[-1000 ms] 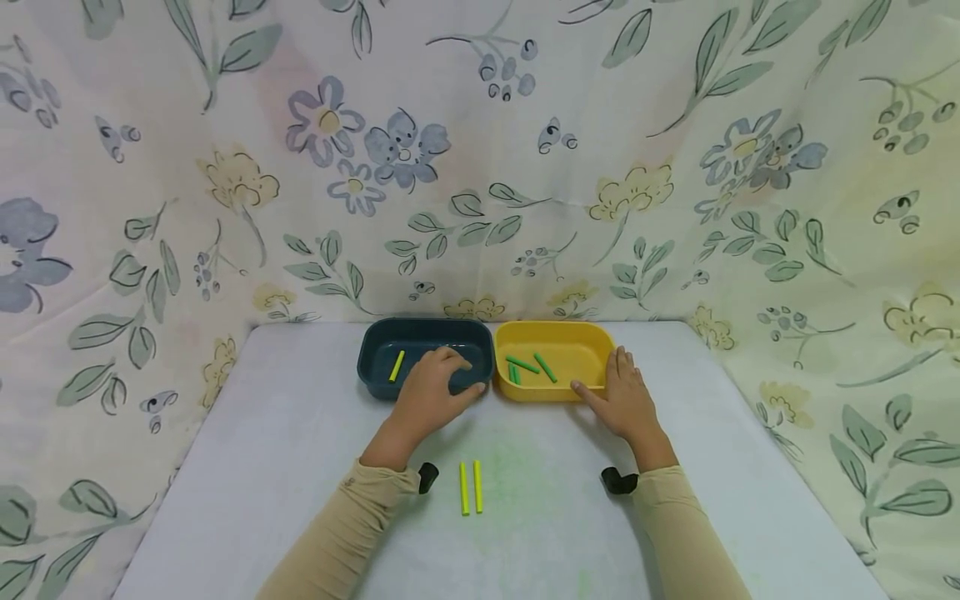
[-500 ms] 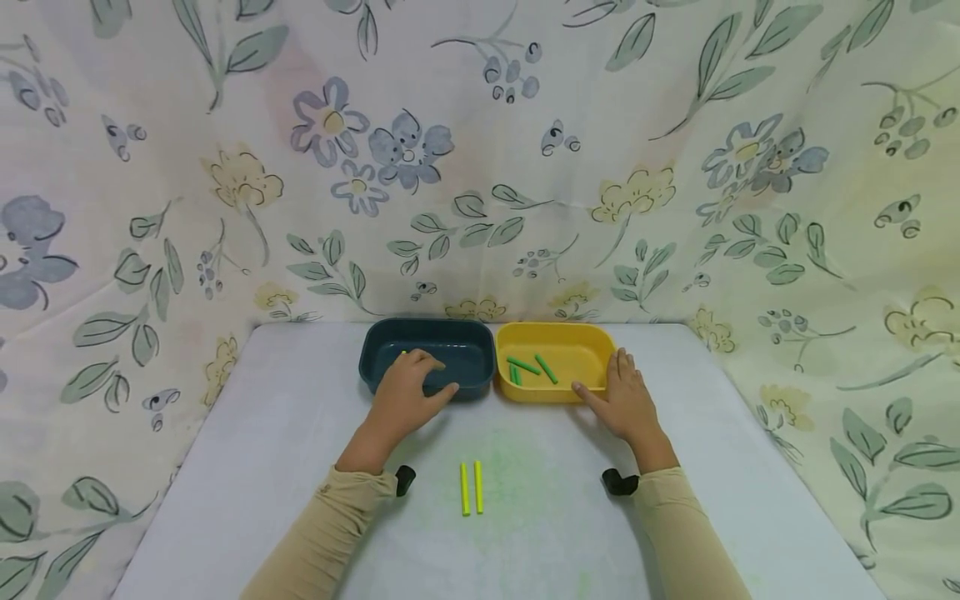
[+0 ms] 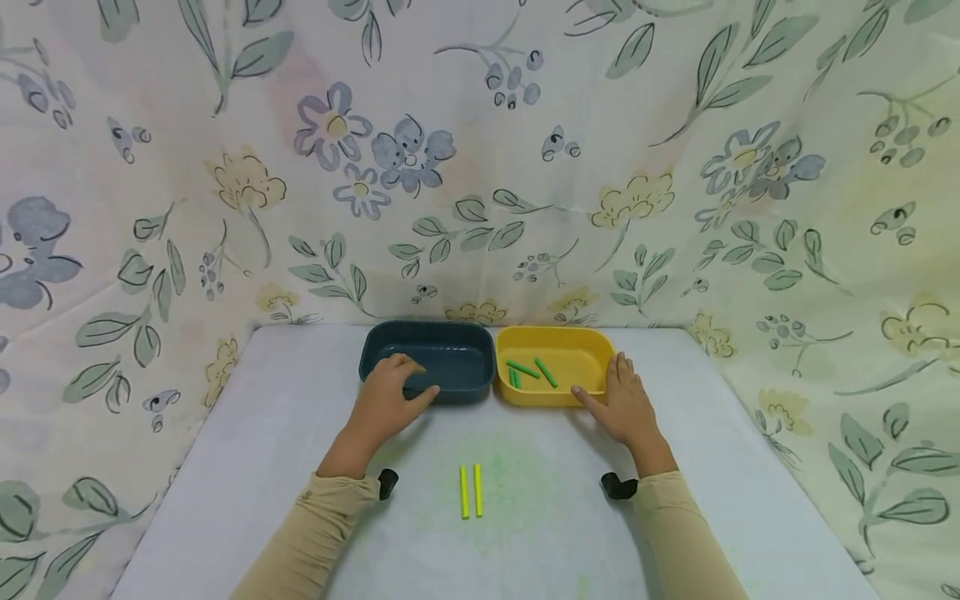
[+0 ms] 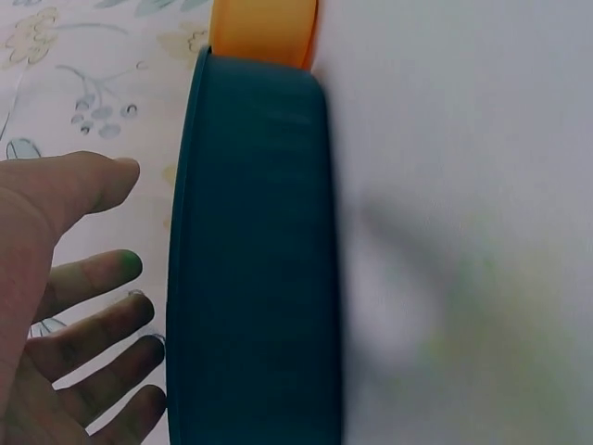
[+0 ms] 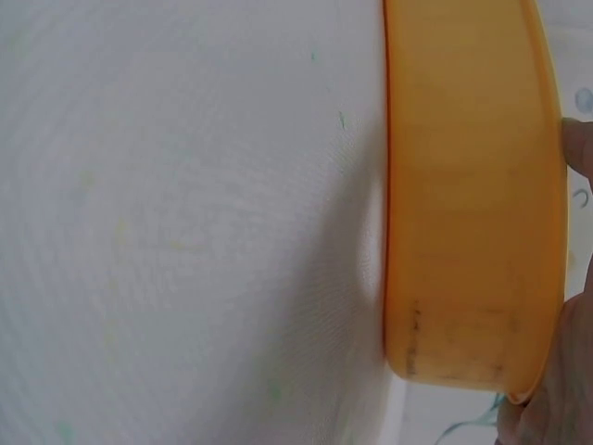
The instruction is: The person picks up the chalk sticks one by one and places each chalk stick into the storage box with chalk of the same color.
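Note:
My left hand (image 3: 386, 400) hovers over the front left of the dark blue tub (image 3: 457, 392), fingers loosely bent. The left wrist view shows its thumb and fingers spread, nothing between them, with a green smudge on one fingertip (image 4: 128, 263). My right hand (image 3: 628, 410) rests at the right front corner of the yellow tub (image 3: 543, 399), fingers straight along the side and thumb at the front rim. Several green chalk sticks (image 3: 546, 372) lie inside the yellow tub. Two yellow chalk sticks (image 3: 464, 493) lie side by side on the table. The blue tub's left interior is hidden behind my left hand.
Both tubs stand side by side at the back of the white-covered table (image 3: 525, 550), close to a floral cloth backdrop (image 3: 480, 167). Pale green and yellow dust marks the tablecloth. A black wrist camera (image 3: 619, 486) shows below my right hand, another (image 3: 387, 483) by my left.
My left hand has moved left across the blue tub, covering the yellow chalk stick that showed inside it. My right hand stays at the yellow tub's corner.

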`<move>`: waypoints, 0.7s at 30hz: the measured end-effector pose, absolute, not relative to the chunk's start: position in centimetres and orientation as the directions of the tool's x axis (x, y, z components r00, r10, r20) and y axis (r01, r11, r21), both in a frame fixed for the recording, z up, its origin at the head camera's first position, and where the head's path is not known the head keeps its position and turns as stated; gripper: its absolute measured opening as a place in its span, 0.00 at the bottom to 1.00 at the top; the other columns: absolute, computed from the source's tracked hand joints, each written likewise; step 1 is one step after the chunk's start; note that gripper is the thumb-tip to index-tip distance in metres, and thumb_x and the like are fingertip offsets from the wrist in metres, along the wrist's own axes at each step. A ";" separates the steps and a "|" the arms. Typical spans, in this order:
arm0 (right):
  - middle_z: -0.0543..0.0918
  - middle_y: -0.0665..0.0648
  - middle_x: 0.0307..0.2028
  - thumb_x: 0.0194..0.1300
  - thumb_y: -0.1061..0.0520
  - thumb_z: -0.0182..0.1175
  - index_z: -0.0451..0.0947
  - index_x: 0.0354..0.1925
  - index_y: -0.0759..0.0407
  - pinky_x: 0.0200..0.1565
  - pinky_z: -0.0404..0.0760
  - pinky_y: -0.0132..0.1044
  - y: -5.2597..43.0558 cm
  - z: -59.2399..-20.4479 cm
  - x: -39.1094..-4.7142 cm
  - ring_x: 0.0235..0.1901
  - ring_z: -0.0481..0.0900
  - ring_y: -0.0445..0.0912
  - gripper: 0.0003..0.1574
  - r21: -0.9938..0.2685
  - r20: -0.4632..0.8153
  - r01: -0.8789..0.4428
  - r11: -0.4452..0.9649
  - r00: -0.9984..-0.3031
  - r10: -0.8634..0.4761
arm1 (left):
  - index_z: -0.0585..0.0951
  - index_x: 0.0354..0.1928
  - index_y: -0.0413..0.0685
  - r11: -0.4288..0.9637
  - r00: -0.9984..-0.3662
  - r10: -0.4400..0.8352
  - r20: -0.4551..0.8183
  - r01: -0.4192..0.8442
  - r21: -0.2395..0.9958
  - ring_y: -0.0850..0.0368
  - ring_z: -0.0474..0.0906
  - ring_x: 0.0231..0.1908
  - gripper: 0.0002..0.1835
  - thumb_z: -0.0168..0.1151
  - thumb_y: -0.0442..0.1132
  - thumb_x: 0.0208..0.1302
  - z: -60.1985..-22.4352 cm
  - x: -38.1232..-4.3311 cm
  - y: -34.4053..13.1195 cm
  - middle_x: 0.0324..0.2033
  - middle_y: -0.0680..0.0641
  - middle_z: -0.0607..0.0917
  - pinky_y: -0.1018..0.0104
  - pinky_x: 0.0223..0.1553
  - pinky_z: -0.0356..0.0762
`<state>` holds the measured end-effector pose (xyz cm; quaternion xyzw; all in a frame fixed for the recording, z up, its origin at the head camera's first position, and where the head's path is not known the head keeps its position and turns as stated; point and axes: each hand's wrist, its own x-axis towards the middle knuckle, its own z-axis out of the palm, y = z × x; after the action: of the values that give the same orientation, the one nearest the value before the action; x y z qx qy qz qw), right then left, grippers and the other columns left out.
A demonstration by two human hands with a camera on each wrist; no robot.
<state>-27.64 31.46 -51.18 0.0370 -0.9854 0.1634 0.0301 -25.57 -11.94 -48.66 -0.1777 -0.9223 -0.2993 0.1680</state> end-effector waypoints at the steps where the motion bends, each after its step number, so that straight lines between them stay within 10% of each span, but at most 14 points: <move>1: 0.37 0.75 0.84 0.74 0.17 0.44 0.35 0.82 0.76 0.82 0.41 0.66 31.4 -51.2 -27.6 0.84 0.36 0.71 0.75 -0.320 0.070 -0.082 0.944 -0.996 -0.063 | 0.89 0.53 0.40 0.756 -0.882 0.226 0.414 0.427 0.495 0.40 0.81 0.56 0.24 0.77 0.52 0.65 -48.7 -25.6 -12.1 0.52 0.41 0.86 0.41 0.58 0.82; 16: 0.37 0.75 0.84 0.73 0.17 0.45 0.35 0.82 0.76 0.82 0.42 0.66 31.4 -51.3 -27.4 0.84 0.37 0.71 0.75 -0.323 0.074 -0.076 0.943 -0.996 -0.055 | 0.87 0.56 0.40 0.790 -0.895 0.184 0.406 0.381 0.481 0.37 0.79 0.61 0.27 0.75 0.54 0.66 -49.4 -26.4 -14.1 0.57 0.39 0.84 0.38 0.66 0.77; 21: 0.37 0.75 0.84 0.73 0.18 0.46 0.35 0.82 0.76 0.82 0.41 0.66 31.3 -51.2 -27.5 0.84 0.36 0.71 0.75 -0.326 0.073 -0.074 0.942 -0.996 -0.053 | 0.80 0.67 0.37 0.789 -0.908 0.159 0.388 0.353 0.503 0.32 0.75 0.66 0.41 0.74 0.63 0.64 -49.5 -26.8 -14.9 0.66 0.34 0.76 0.34 0.67 0.75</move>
<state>-27.46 31.33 -51.17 0.0324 -0.9850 0.1664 0.0317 -26.76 -14.95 -49.47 -0.1374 -0.9312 -0.2945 0.1649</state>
